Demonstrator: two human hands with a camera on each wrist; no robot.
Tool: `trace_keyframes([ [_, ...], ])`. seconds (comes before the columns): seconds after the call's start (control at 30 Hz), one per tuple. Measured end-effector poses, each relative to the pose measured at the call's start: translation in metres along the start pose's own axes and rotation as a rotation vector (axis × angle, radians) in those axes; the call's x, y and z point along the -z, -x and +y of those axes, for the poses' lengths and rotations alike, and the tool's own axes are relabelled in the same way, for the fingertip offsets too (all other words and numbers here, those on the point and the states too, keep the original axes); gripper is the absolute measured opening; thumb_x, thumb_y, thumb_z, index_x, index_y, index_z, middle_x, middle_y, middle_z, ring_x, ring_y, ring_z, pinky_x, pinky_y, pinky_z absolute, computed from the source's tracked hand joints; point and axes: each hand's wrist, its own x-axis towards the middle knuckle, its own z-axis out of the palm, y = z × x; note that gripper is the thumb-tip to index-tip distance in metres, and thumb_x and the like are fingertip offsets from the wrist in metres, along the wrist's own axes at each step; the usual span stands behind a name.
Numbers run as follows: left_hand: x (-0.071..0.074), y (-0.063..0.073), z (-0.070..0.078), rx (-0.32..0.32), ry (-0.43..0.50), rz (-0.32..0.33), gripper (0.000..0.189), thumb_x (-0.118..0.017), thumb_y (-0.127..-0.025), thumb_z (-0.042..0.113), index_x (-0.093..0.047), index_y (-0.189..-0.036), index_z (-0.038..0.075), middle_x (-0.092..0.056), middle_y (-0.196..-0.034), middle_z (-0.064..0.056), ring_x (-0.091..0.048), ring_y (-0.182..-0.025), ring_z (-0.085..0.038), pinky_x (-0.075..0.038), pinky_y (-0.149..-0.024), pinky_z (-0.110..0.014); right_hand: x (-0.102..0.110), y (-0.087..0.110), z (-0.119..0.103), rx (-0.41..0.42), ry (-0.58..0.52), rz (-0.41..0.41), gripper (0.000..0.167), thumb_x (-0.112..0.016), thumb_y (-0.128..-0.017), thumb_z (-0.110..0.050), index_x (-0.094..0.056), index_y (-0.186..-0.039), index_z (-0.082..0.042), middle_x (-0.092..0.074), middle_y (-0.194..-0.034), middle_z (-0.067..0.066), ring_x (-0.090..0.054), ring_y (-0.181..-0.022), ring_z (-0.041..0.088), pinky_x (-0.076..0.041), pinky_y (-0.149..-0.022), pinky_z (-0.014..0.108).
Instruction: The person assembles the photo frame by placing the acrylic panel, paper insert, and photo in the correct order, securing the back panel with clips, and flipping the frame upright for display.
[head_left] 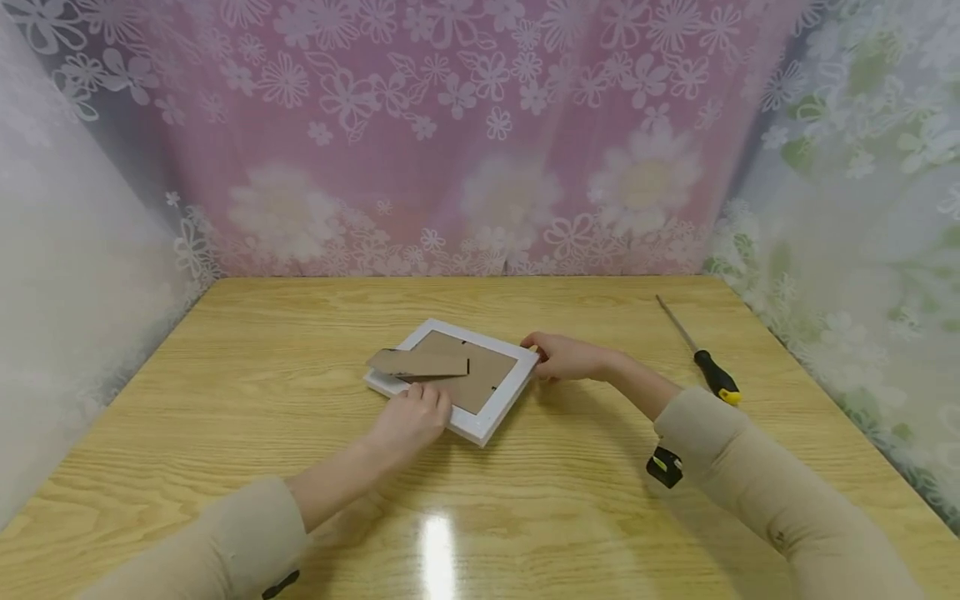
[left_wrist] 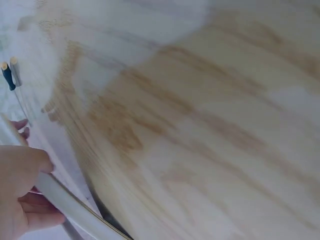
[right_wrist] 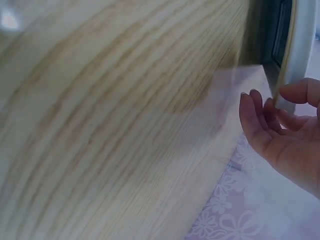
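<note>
A white picture frame (head_left: 508,392) lies back side up above the wooden table, slightly tilted. Its brown backing board (head_left: 487,377) carries a stand flap (head_left: 420,363) that sticks out past the left side. My left hand (head_left: 416,417) grips the near edge, thumb on one side and fingers on the other, as the left wrist view shows on the frame's edge (left_wrist: 75,205). At the right corner, my right hand (head_left: 570,357) pinches the frame between thumb and a finger. In the right wrist view, the other fingers (right_wrist: 252,117) are loosely bent, and the dark front of the frame shows partly.
A screwdriver (head_left: 716,375) with a black and yellow handle lies on the table (head_left: 262,333) to the right, its shaft pointing away. Flowered cloths (head_left: 480,125) hang behind the table and at both sides. A small black device (head_left: 664,467) sits under the right sleeve.
</note>
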Motion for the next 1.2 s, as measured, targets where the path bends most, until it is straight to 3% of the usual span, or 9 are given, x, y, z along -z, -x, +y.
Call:
trace_keyframes([
  [0.17, 0.005, 0.004, -0.008, -0.029, 0.049, -0.007, 0.023, -0.068, -0.079, -0.001, -0.057, -0.098, -0.009, -0.062, -0.089, -0.021, -0.064, -0.080, -0.029, -0.056, -0.068, -0.029, 0.001, 0.005, 0.002, 0.139, 0.093, 0.106, 0.051, -0.056, -0.084, 0.002, -0.040, -0.132, 0.007, -0.056, -0.113, 0.019, -0.055, -0.096, 0.027, -0.050, -0.076, 0.037],
  [0.3, 0.007, 0.006, -0.016, -0.044, 0.084, 0.013, 0.027, -0.068, -0.079, -0.002, -0.056, -0.101, -0.010, -0.063, -0.094, -0.023, -0.065, -0.085, -0.032, -0.055, -0.073, -0.032, 0.004, 0.005, 0.008, 0.229, 0.110, 0.177, 0.053, -0.059, -0.085, 0.002, -0.040, -0.134, 0.004, -0.058, -0.113, 0.017, -0.055, -0.102, 0.030, -0.049, -0.083, 0.042],
  [0.47, 0.006, 0.010, -0.023, -0.092, 0.094, 0.088, 0.029, -0.069, -0.078, -0.002, -0.056, -0.103, -0.010, -0.064, -0.098, -0.023, -0.065, -0.088, -0.031, -0.055, -0.076, -0.034, 0.001, -0.002, 0.016, 0.297, 0.051, 0.177, 0.062, -0.063, -0.083, 0.003, -0.038, -0.139, -0.001, -0.054, -0.124, 0.019, -0.051, -0.111, 0.033, -0.047, -0.088, 0.046],
  [0.6, 0.005, 0.011, -0.025, -0.111, 0.123, 0.170, 0.036, -0.074, -0.074, 0.002, -0.055, -0.103, -0.010, -0.065, -0.098, -0.022, -0.066, -0.088, -0.030, -0.054, -0.076, -0.032, -0.006, -0.008, 0.017, 0.395, 0.089, 0.226, 0.054, -0.065, -0.083, 0.002, -0.047, -0.134, -0.003, -0.054, -0.127, 0.018, -0.050, -0.117, 0.034, -0.043, -0.093, 0.048],
  [0.73, 0.005, 0.013, -0.027, -0.080, 0.212, 0.284, 0.044, -0.077, -0.069, 0.006, -0.053, -0.101, -0.010, -0.065, -0.094, -0.021, -0.066, -0.084, -0.029, -0.055, -0.073, -0.031, -0.010, -0.011, 0.014, 0.521, 0.116, 0.339, 0.039, -0.060, -0.086, 0.005, -0.055, -0.125, 0.001, -0.057, -0.122, 0.020, -0.053, -0.113, 0.036, -0.044, -0.093, 0.049],
  [0.87, 0.005, 0.012, -0.030, -0.045, 0.299, 0.365, 0.043, -0.075, -0.065, 0.004, -0.053, -0.099, -0.009, -0.064, -0.089, -0.018, -0.066, -0.078, -0.026, -0.056, -0.065, -0.027, -0.010, -0.010, 0.011, 0.604, 0.173, 0.444, 0.037, -0.064, -0.082, 0.008, -0.059, -0.118, 0.004, -0.060, -0.117, 0.022, -0.056, -0.109, 0.038, -0.047, -0.089, 0.048],
  [1.1, 0.006, 0.003, -0.038, 0.043, 0.460, 0.373, 0.042, -0.072, -0.068, -0.002, -0.050, -0.103, -0.011, -0.065, -0.086, -0.020, -0.066, -0.064, -0.022, -0.053, -0.051, -0.023, -0.007, 0.002, 0.005, 0.582, 0.231, 0.534, 0.036, -0.066, -0.081, 0.004, -0.059, -0.116, 0.005, -0.061, -0.114, 0.021, -0.062, -0.093, 0.032, -0.054, -0.070, 0.039],
  [1.2, 0.005, 0.001, -0.042, 0.092, 0.501, 0.372, 0.042, -0.072, -0.070, -0.002, -0.049, -0.104, -0.010, -0.065, -0.083, -0.021, -0.064, -0.060, -0.021, -0.051, -0.047, -0.021, -0.005, 0.005, 0.000, 0.588, 0.239, 0.540, 0.032, -0.065, -0.083, 0.003, -0.058, -0.115, 0.005, -0.062, -0.108, 0.019, -0.063, -0.089, 0.030, -0.055, -0.069, 0.035],
])
